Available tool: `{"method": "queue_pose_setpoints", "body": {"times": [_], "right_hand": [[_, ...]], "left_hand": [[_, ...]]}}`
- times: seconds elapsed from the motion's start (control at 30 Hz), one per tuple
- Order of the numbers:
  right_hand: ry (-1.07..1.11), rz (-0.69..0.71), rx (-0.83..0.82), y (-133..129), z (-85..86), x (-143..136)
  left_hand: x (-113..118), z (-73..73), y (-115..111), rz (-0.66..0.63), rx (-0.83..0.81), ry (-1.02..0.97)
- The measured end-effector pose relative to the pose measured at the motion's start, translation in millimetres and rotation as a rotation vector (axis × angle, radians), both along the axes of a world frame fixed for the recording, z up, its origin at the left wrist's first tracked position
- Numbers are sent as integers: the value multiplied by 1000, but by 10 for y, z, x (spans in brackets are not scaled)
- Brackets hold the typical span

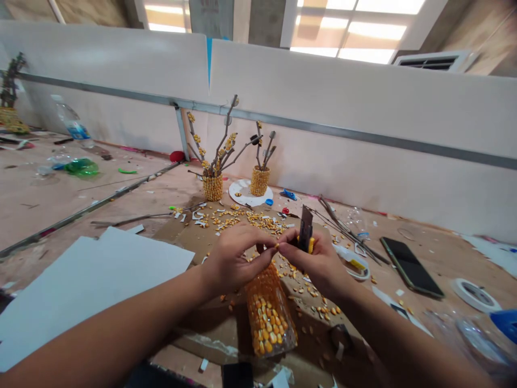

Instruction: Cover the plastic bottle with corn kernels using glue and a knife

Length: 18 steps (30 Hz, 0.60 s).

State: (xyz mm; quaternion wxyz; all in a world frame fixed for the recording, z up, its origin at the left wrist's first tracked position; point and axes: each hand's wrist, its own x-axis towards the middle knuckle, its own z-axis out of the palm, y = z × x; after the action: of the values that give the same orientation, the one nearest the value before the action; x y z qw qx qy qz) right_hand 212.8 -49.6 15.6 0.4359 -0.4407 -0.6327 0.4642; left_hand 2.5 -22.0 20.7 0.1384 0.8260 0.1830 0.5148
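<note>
My left hand [238, 256] pinches a small yellow corn kernel [277, 246] between thumb and forefinger. The fingertips of my right hand [319, 258] meet it from the other side, and a dark utility knife [306, 229] with a yellow part is held in that same hand, pointing up. Beneath both hands lies a clear bottle-like container [271, 318] with rows of corn kernels on it; its far end is hidden by my left hand. Loose kernels [258, 218] are scattered on the brown cardboard [173, 231] around it.
Two kernel-covered pots [212, 187] with twigs stand behind, one on a white disc [240, 195]. White paper [97, 291] lies left; a phone [411, 267], tape roll [476, 295] and sticks [343, 229] lie right. A plastic bottle [72, 121] stands far left.
</note>
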Motion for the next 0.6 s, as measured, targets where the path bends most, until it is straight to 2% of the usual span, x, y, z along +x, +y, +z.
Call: {"method": "queue_pose_setpoints", "body": {"times": [0.1,0.17,0.23,0.33,0.43,0.6], "right_hand": [[-130,-36,148,-5,41,5],[-279,-99,314,5,50,27],[-442,-137,494,28,39,69],[-594,-127,654,70,0,140],[-671,-125,731,90,-31,180],[-745,-103,742,86,-33,173]], "left_hand": [[26,24,-22,-20,-461,-80],[47,38,-16,-81,-790,-171],[66,42,1,-177,-1000,-253],[84,26,20,-267,-1125,-295],[90,4,17,-284,-1177,-313],[92,8,2,-274,-1186,-324]]}}
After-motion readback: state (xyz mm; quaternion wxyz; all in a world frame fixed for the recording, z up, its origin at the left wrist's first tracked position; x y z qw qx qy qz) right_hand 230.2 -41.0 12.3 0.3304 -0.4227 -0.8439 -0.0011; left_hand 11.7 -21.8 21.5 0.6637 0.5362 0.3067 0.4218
